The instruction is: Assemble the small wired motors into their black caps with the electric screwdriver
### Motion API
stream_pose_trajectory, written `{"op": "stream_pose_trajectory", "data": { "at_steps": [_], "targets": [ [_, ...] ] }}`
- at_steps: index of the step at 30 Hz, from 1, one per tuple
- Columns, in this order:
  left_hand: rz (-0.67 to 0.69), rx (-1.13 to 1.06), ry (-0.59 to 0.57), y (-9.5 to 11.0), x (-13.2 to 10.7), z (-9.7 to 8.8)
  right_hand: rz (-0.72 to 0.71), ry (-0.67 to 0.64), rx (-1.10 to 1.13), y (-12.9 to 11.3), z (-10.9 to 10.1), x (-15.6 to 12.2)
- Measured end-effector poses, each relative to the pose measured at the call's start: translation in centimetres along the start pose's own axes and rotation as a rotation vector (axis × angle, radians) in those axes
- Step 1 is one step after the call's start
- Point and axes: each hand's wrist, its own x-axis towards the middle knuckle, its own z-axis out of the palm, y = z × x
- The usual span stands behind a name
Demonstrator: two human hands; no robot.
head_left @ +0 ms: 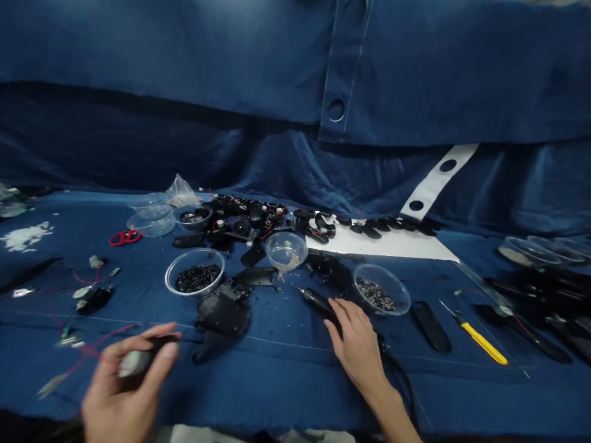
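Observation:
My left hand point(117, 387) is closed around a black part with a rounded silver piece point(133, 363), blurred by motion. Red wires point(108, 335) trail on the cloth beside that hand. My right hand point(357, 344) grips a corded black electric screwdriver point(316, 300), its thin bit pointing up and left. Between the hands lie black plastic housings point(224, 314). Beyond them stand a clear bowl of black screws point(196, 277) and a tilted clear cup point(286, 249) with tiny silver pieces. A bowl of mixed screws point(376, 295) sits right of the screwdriver.
Red-handled scissors point(125, 237) and stacked clear lids point(152, 220) lie at the back left. Black parts with wires point(244, 221) are heaped at the back centre, next to white paper point(406, 243). A yellow-handled screwdriver point(484, 344) and more black parts point(554, 301) are at right.

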Motion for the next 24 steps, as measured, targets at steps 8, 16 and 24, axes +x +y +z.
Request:
{"op": "stream_pose_trajectory", "data": {
  "at_steps": [8,16,24],
  "targets": [
    [0.035,0.057,-0.667,-1.8,-5.1,9.8,0.060,-0.091,0.363,-6.0,0.0,0.9],
    [-0.122,-0.089,-0.701,-3.7,-7.2,11.3,0.194,-0.394,0.854,-8.6,-0.3,0.8],
    [-0.264,-0.183,-0.693,-1.3,-8.6,9.6,0.266,-0.237,0.859,-9.9,-0.2,1.1]
  ]
}}
